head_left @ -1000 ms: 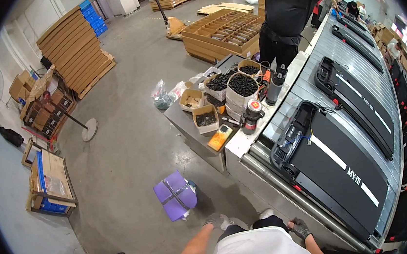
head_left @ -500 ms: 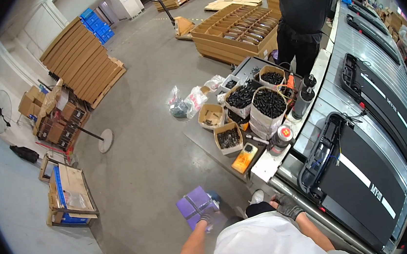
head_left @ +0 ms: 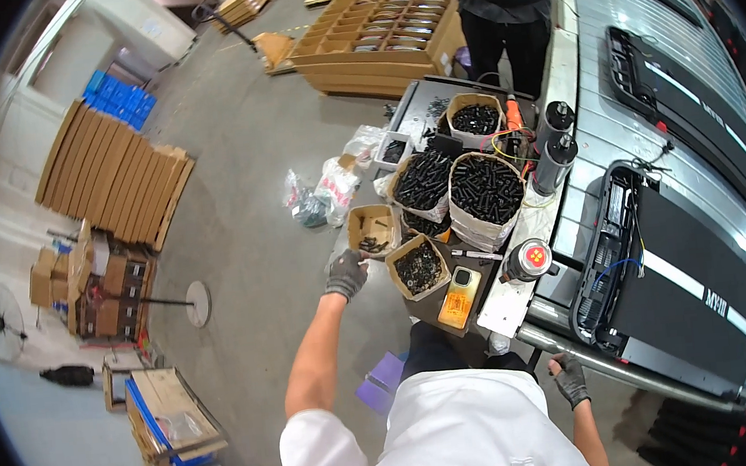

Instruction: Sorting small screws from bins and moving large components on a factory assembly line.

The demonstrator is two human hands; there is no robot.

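Note:
My left hand (head_left: 346, 274), in a grey glove with bare fingertips, is over the near-left side of the parts table. Its loosely bent fingers are beside a low cardboard box (head_left: 363, 223) with a few small parts; I see nothing held. A second box (head_left: 418, 267) of small dark parts is just right of it. My right hand (head_left: 571, 382), gloved alike, hangs beside the conveyor's near end, its fingers loosely bent and seemingly bare of any object. The closest black treadmill-like unit (head_left: 683, 284) lies on the conveyor, blue and yellow wires showing at its open end.
Larger boxes of black cylindrical parts (head_left: 486, 193), a phone in an orange case (head_left: 459, 298) and a red-topped canister (head_left: 528, 260) crowd the work area. A purple flat-topped object (head_left: 382, 383) is low by my legs. A person in black (head_left: 508, 4) stands beyond the table.
My left hand has left the purple object and moved forward to the small boxes. My right hand has shifted slightly, and the whole view has turned and come closer to the table.

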